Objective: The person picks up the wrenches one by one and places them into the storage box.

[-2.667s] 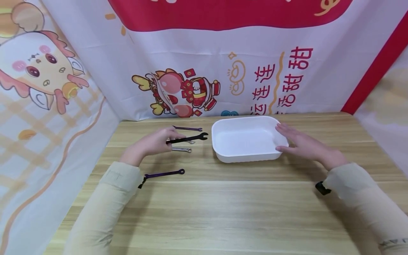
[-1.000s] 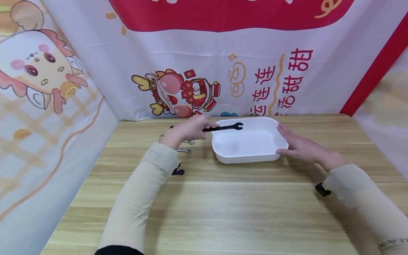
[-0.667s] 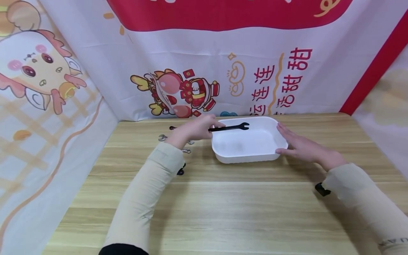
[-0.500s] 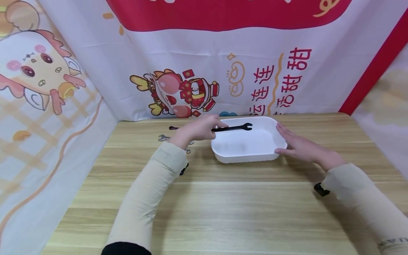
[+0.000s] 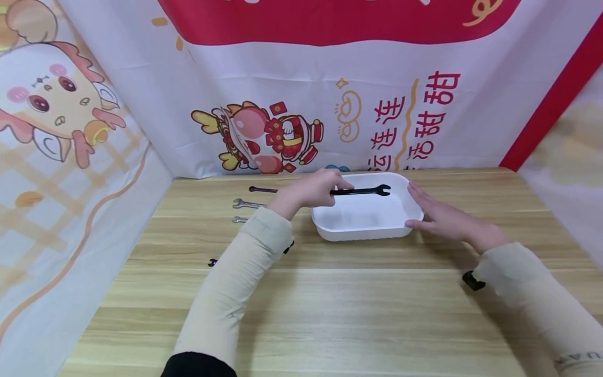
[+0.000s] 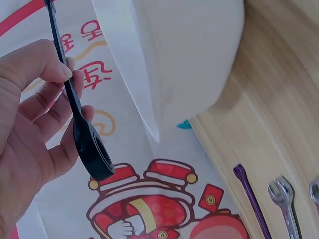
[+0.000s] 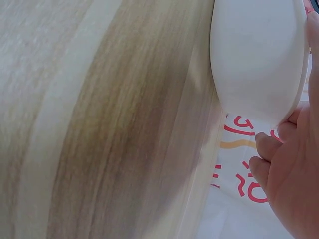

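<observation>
The left hand (image 5: pixel 316 188) pinches the black wrench (image 5: pixel 360 191) by its shank above the white tray (image 5: pixel 363 235), leaving the forked end jutting free. The right hand (image 5: pixel 445 217) spans the tray's end, thumb and fingers gripping its rim — presumably so it can't slide on the desk (image 5: pixel 358 314). Other wrenches (image 5: pixel 247 203) lie leftward, apart wherever I can see past the sleeve (image 5: pixel 235 277).

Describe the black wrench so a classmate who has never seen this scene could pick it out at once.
On the wooden table stands a white tub. Across its opening in the head view, the left hand holds the black wrench. It alone is held; its neighbours, such as a purple wrench and a silver wrench, lie on the table.
</observation>
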Available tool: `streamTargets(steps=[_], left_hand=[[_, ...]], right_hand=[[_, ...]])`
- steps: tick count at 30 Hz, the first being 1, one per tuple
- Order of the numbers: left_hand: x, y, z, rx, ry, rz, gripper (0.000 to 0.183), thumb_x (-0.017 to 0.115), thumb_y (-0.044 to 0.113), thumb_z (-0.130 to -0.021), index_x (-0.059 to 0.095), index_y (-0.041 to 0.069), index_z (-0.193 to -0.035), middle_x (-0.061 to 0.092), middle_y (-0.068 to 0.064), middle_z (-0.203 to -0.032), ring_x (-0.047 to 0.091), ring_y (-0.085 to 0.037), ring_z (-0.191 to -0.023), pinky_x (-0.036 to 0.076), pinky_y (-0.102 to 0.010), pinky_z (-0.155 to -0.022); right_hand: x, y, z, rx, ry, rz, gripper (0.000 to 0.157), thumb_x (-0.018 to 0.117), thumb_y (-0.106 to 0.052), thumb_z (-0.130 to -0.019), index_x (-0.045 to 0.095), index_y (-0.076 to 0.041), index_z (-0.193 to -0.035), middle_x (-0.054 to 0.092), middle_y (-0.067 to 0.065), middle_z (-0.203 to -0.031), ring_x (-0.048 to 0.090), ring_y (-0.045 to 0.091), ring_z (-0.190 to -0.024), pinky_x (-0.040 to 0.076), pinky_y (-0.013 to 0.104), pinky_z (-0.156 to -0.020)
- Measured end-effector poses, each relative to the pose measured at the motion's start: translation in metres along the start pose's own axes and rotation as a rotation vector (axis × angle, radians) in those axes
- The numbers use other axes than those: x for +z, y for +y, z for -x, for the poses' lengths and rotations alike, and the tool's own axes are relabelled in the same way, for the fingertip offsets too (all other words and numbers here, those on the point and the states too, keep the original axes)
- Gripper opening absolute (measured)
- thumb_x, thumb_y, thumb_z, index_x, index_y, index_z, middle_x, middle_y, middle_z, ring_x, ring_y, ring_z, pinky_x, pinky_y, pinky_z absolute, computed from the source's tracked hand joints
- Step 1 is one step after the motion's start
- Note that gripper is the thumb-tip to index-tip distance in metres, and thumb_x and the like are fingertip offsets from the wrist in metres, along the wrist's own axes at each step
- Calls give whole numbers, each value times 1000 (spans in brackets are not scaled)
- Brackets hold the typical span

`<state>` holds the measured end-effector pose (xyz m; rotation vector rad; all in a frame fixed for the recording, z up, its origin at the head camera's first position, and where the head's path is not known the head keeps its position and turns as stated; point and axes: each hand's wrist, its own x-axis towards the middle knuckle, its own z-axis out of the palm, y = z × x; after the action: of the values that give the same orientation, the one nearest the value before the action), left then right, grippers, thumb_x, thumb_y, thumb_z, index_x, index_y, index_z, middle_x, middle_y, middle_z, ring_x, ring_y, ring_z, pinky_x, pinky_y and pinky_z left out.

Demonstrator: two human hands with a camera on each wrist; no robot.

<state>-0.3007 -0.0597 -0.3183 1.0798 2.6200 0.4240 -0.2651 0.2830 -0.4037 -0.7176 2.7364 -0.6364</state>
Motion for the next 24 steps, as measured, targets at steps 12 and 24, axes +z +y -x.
streamTargets(steps=[12,24], left_hand=[[15,8,-17,10,-33,15,55,67,-8,-89,63,12,-141,63,-9,-123,55,-19,-98,50,-24,-76],[30,16,-38,41,-7,13,56,68,-9,-87,64,11,-140,65,-7,-121,56,-16,-97,49,-24,-79]], right_hand=[[3,-2,-2,-18,20,-8,99,63,-47,-100,0,-5,-164,-4,17,-170,6,44,-153,15,62,-119],[3,-1,-1,11,15,-7,100,61,-50,-100,-4,-9,-164,-6,14,-170,7,46,-152,14,63,-119]])
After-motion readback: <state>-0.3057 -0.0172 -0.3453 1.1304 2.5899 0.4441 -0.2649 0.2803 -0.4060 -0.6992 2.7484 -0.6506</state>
